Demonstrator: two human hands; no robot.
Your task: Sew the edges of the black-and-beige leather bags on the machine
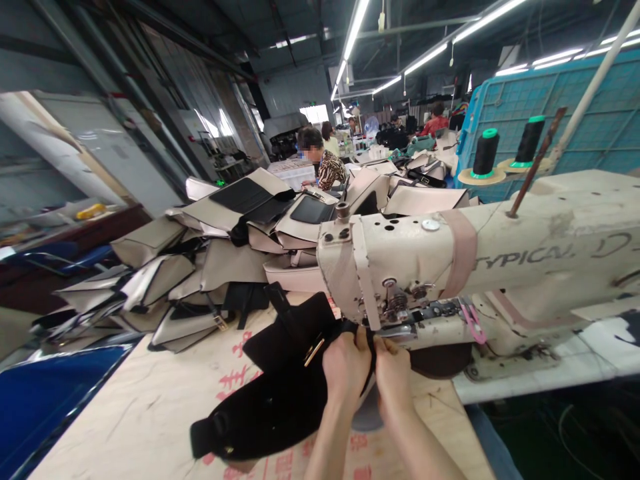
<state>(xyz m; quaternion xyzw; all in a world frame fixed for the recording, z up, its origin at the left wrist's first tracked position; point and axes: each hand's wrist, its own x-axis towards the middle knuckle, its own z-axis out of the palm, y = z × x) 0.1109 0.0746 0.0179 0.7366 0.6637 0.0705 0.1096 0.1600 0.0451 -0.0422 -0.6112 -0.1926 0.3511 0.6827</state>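
Observation:
A black bag [270, 407] lies on the wooden tabletop, one side of it reaching under the head of a cream sewing machine [400, 267]. My left hand [347, 363] grips the bag's edge just in front of the needle area, fingers curled. Close beside it, my right hand [393, 367] pinches the same edge, thumb and fingers together. A gold-coloured metal bar [314, 351] shows on the bag left of my left hand. The needle and the spot being held are hidden behind my fingers and the machine head.
A large heap of beige and black bags [230, 260] covers the table's far left side. Two black thread spools [484, 155] stand on the machine near a blue plastic crate [565, 107]. A person [330, 170] in a patterned top sits beyond the heap. Pink thread snips [473, 321] hang on the machine.

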